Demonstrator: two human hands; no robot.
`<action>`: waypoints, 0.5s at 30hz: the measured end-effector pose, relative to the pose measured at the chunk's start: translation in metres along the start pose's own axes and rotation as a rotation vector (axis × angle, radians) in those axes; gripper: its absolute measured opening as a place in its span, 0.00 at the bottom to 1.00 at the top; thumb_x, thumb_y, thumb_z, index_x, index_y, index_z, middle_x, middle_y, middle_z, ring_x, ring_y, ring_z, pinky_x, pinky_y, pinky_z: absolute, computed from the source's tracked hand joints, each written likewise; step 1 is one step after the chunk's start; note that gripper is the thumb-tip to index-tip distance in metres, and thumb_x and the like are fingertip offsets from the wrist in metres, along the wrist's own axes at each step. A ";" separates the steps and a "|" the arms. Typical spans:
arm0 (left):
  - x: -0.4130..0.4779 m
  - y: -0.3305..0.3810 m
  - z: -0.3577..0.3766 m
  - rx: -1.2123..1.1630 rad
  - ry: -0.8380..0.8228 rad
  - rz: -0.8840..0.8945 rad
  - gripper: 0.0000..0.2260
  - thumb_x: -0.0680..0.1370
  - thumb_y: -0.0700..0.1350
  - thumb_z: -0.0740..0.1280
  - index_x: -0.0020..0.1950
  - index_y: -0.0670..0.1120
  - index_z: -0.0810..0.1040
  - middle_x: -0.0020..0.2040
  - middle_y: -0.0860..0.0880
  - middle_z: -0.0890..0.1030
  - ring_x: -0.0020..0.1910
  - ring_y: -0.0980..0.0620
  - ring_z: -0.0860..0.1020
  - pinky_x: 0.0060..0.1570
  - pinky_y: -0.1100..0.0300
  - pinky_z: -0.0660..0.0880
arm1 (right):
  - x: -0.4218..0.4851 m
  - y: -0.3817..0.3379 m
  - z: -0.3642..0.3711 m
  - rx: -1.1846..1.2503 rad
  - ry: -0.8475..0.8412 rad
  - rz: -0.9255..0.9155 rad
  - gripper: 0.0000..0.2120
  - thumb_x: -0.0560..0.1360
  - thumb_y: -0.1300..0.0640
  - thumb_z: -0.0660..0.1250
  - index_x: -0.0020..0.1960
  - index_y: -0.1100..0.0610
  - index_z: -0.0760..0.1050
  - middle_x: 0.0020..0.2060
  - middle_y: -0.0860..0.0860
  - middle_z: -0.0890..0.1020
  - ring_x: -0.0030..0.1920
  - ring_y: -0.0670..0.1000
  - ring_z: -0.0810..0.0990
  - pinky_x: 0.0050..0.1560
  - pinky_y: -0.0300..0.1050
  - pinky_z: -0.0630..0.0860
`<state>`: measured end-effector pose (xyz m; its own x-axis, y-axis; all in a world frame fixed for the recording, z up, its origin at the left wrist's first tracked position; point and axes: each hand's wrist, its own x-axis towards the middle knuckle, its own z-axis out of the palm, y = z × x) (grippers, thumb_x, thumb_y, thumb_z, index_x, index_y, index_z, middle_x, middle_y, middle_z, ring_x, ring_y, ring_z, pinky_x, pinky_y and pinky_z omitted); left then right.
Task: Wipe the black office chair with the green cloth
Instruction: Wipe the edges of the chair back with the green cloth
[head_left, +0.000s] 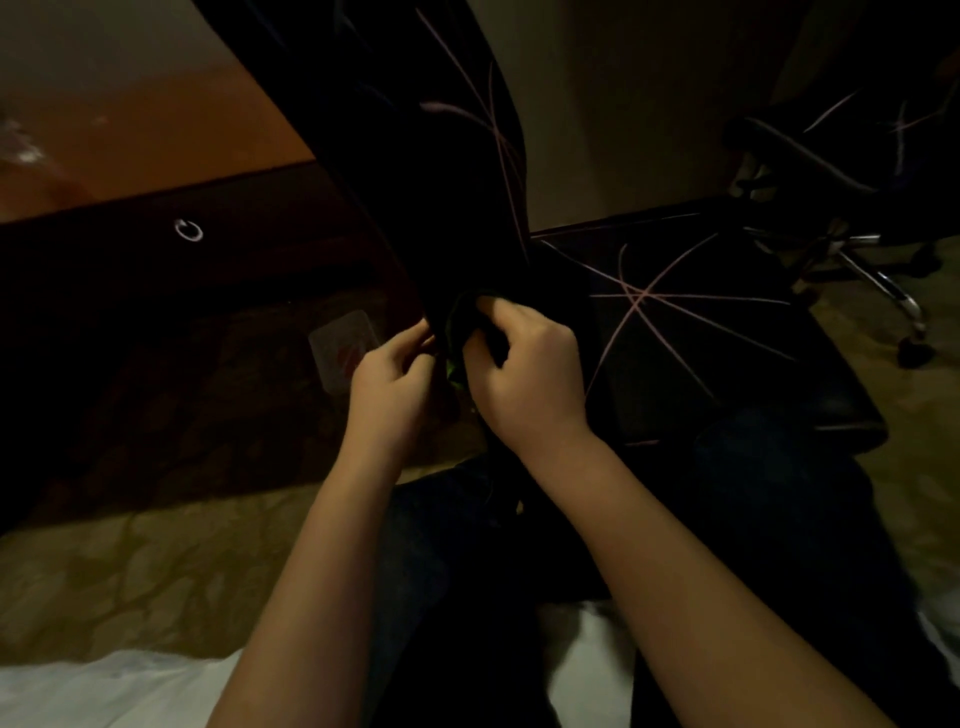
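Cloth: a bunched green cloth (454, 371) is held low where the backrest meets the seat, between the two hands. Only a bright sliver of it is seen, the rest being lost in shadow.
Chair: the black office chair (675, 332), covered in fabric crossed by thin pink lines, is seen with its backrest rising to the upper edge and its seat spread to the right of the hands.
Right grip: the right hand (524, 374) is curled round the wad of cloth, which is pressed against the lower edge of the backrest.
Left grip: the left hand (389, 387) is set just beside the right, with fingers bent towards the same edge. Whether cloth or chair is pinched cannot be told.
Legs: dark trousers (467, 571) are seen beneath the forearms.
Worktop: an orange-brown wooden worktop (130, 145) is seen at upper left, with a dark panel below it that carries a small metal ring pull (188, 230).
Floor: a mottled olive floor (130, 561) is seen at the left, and a clear plastic packet (340, 348) lies on it near the left hand.
Second chair: another black chair with chrome legs (883, 283) is seen at far right, well apart.
Lower edge: white fabric (104, 691) is seen along the bottom.
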<state>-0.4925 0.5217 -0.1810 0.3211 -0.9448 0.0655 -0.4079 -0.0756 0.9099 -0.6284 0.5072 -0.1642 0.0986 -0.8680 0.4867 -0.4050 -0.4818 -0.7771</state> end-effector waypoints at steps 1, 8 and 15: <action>-0.001 0.001 0.001 0.006 0.005 -0.002 0.18 0.80 0.38 0.61 0.69 0.51 0.74 0.48 0.64 0.79 0.32 0.68 0.74 0.34 0.73 0.72 | -0.001 0.001 0.001 0.016 0.008 0.001 0.11 0.76 0.61 0.66 0.56 0.61 0.80 0.47 0.54 0.83 0.48 0.51 0.81 0.48 0.41 0.79; -0.004 0.000 0.002 0.036 0.051 -0.019 0.19 0.80 0.37 0.60 0.69 0.51 0.75 0.39 0.61 0.82 0.22 0.60 0.69 0.23 0.66 0.65 | -0.017 0.020 0.017 -0.034 0.062 0.025 0.13 0.74 0.62 0.64 0.56 0.64 0.79 0.47 0.58 0.82 0.49 0.56 0.81 0.48 0.38 0.73; -0.006 -0.001 0.001 0.006 0.020 -0.050 0.20 0.81 0.37 0.59 0.72 0.50 0.73 0.42 0.55 0.82 0.34 0.51 0.75 0.33 0.54 0.72 | -0.037 0.065 0.034 -0.100 -0.057 0.117 0.14 0.74 0.64 0.65 0.58 0.60 0.79 0.51 0.57 0.83 0.51 0.56 0.81 0.48 0.33 0.70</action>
<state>-0.4950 0.5269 -0.1831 0.3578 -0.9334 0.0283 -0.3962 -0.1243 0.9097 -0.6276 0.5039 -0.2457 0.0958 -0.9243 0.3695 -0.5053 -0.3650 -0.7820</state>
